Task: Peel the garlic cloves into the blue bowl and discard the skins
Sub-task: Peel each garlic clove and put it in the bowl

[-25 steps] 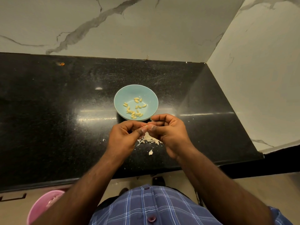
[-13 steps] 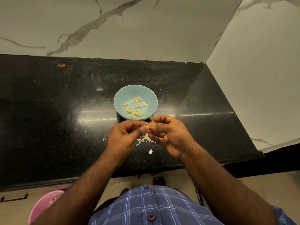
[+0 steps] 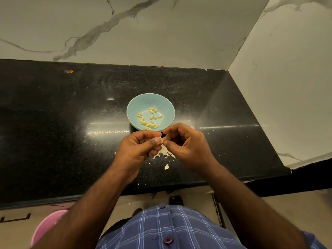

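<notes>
Papery skin (image 3: 164,152) litters the black counter (image 3: 53,141) directly under both hands, so scraps drop clear of the blue bowl (image 3: 142,105) at 12 o'clock, which holds the peeled cloves (image 3: 149,121). Left hand (image 3: 136,150) pinches one garlic clove (image 3: 161,140) steady while the right hand (image 3: 186,144), fingers curled, picks at its skin.

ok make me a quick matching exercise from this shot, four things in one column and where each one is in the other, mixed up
Things
1. peeled garlic cloves
2. pile of garlic skins
3. pink tub
4. garlic clove being peeled

Places
A. on the black counter, under the hands
B. pinched by the left hand, with the right hand close against it
C. inside the blue bowl
D. on the floor below the counter edge, lower left

Pairs: 1-C, 2-A, 3-D, 4-B
</notes>
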`<state>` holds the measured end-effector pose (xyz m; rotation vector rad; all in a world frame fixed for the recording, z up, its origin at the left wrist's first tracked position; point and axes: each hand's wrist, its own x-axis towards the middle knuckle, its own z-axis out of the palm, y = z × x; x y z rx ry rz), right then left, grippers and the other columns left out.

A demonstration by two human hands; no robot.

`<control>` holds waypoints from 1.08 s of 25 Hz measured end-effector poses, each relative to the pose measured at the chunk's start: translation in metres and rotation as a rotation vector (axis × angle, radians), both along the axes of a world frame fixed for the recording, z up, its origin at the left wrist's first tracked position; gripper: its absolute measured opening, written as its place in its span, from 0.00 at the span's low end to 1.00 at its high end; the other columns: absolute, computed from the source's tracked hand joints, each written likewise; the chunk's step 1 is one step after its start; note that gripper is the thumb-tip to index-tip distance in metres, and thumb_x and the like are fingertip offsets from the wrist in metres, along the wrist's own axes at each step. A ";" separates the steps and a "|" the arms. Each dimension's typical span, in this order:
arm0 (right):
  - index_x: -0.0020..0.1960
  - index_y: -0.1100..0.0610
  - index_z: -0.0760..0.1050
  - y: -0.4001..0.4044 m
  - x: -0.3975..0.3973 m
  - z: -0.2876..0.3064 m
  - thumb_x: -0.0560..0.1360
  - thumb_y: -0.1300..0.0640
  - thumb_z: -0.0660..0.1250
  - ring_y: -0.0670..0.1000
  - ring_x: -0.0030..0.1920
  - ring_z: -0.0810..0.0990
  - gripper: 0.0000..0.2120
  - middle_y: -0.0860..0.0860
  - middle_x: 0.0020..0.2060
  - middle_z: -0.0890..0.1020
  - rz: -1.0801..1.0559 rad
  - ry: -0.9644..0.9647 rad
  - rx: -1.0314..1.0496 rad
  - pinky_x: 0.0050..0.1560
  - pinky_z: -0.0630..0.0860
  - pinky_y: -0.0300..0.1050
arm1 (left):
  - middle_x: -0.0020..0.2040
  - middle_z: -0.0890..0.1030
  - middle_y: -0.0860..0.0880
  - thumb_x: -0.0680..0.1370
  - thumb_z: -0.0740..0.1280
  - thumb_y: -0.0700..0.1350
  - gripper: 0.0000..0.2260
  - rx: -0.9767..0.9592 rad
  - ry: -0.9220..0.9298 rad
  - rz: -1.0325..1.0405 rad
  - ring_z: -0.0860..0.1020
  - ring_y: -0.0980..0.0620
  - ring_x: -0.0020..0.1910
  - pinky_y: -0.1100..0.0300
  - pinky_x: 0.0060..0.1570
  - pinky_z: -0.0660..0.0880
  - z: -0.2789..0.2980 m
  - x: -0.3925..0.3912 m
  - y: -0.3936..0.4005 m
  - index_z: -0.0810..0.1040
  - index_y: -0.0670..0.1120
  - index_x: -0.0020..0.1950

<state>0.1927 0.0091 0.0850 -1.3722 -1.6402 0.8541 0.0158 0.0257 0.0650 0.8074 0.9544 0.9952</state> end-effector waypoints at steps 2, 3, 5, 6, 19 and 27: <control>0.55 0.57 0.81 -0.002 -0.001 0.000 0.73 0.65 0.73 0.50 0.41 0.85 0.11 0.49 0.41 0.85 0.013 -0.042 0.045 0.45 0.84 0.52 | 0.38 0.84 0.43 0.70 0.74 0.42 0.14 -0.011 0.002 0.005 0.79 0.52 0.36 0.64 0.37 0.78 0.000 -0.001 0.000 0.83 0.37 0.52; 0.55 0.57 0.80 -0.002 -0.002 0.001 0.73 0.65 0.74 0.49 0.42 0.85 0.12 0.49 0.41 0.85 0.019 -0.052 0.056 0.45 0.84 0.51 | 0.38 0.83 0.43 0.70 0.74 0.42 0.13 -0.018 0.004 0.003 0.79 0.52 0.36 0.63 0.37 0.77 0.000 -0.001 0.000 0.84 0.38 0.51; 0.55 0.56 0.80 -0.003 -0.003 0.000 0.73 0.64 0.75 0.48 0.41 0.85 0.12 0.49 0.41 0.85 0.017 -0.071 0.072 0.45 0.84 0.50 | 0.37 0.83 0.43 0.69 0.75 0.42 0.12 -0.027 0.012 0.002 0.78 0.52 0.35 0.63 0.37 0.77 -0.001 -0.002 -0.001 0.84 0.38 0.50; 0.55 0.55 0.80 -0.003 -0.003 -0.001 0.73 0.64 0.75 0.48 0.41 0.84 0.12 0.49 0.40 0.85 0.010 -0.080 0.077 0.44 0.84 0.50 | 0.37 0.83 0.43 0.69 0.75 0.43 0.12 -0.030 0.016 0.004 0.78 0.52 0.35 0.64 0.36 0.77 -0.001 -0.002 -0.001 0.84 0.38 0.50; 0.45 0.52 0.75 0.000 -0.002 0.002 0.72 0.65 0.72 0.49 0.35 0.78 0.11 0.46 0.35 0.79 -0.031 -0.169 0.099 0.35 0.77 0.43 | 0.41 0.85 0.40 0.73 0.73 0.39 0.05 -0.089 0.033 -0.093 0.82 0.51 0.38 0.62 0.41 0.80 0.007 -0.002 -0.003 0.87 0.42 0.48; 0.53 0.54 0.85 0.011 0.024 -0.010 0.78 0.60 0.71 0.41 0.41 0.79 0.06 0.46 0.43 0.83 -0.099 -0.286 0.009 0.42 0.73 0.31 | 0.44 0.86 0.41 0.71 0.73 0.39 0.07 -0.205 -0.017 -0.086 0.83 0.51 0.39 0.63 0.40 0.81 0.007 0.000 0.000 0.87 0.41 0.48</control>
